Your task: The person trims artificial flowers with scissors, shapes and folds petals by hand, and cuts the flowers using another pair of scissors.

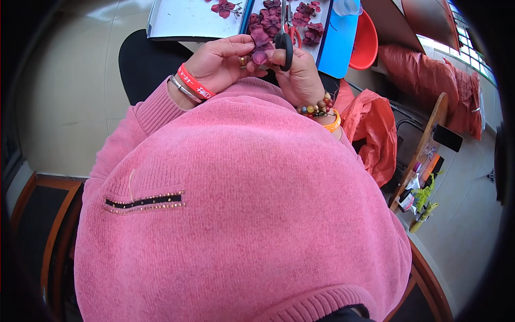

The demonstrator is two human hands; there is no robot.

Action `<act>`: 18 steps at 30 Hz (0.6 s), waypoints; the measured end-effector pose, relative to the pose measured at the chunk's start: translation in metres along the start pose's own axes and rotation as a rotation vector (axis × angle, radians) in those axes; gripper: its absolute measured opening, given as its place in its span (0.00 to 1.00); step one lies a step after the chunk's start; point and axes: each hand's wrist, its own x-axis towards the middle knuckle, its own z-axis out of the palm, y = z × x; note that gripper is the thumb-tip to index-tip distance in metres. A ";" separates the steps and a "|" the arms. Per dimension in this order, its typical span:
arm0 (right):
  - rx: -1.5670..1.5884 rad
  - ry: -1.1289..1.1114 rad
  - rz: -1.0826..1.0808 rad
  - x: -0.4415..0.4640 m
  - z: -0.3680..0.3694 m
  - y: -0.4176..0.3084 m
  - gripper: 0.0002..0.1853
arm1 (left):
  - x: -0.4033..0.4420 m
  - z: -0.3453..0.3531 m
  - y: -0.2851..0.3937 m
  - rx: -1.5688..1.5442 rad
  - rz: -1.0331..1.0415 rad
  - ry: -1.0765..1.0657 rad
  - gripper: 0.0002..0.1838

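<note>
Just off the near side of the 2 trays, above the lap, the left hand (pixel 219 60) and right hand (pixel 299 75) meet at 1 dark pink flower (pixel 261 45). Left hand: partly closed, thumb tip on the left side of the flower; 1 gold ring (pixel 242 60) on a finger, red band (pixel 194 81) and silver bangle (pixel 184 89) at the wrist. Right hand: curled at the black handle of the scissors (pixel 287 51), thumb tip by the flower's lower right side. Blades point to the far side, over the flower pile. Exact grip of the fingers on the handle: cannot tell. Beads (pixel 316 109) and orange band (pixel 333 122) on the right wrist.

Far left: white tray (pixel 185 22), dark red flower (pixel 222 8) lying in it. Right beside it: second tray (pixel 321 52), several dark red flowers (pixel 271 20) heaped inside. Red handle (pixel 295 35) visible just beside the scissors; whether a separate tool, cannot tell. Right of the second tray: blue board (pixel 337 51), clear cup (pixel 347 7) at its far end, red bowl (pixel 366 42) alongside. Nearer, on the right: crumpled red bag (pixel 373 129).
</note>
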 end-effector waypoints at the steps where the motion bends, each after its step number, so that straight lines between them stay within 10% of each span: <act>1: 0.003 0.007 0.002 0.000 -0.001 0.000 0.08 | 0.000 -0.001 0.001 0.010 -0.014 -0.015 0.17; 18: -0.055 0.057 -0.036 0.000 0.002 0.001 0.09 | 0.002 0.003 -0.003 0.313 0.159 0.103 0.13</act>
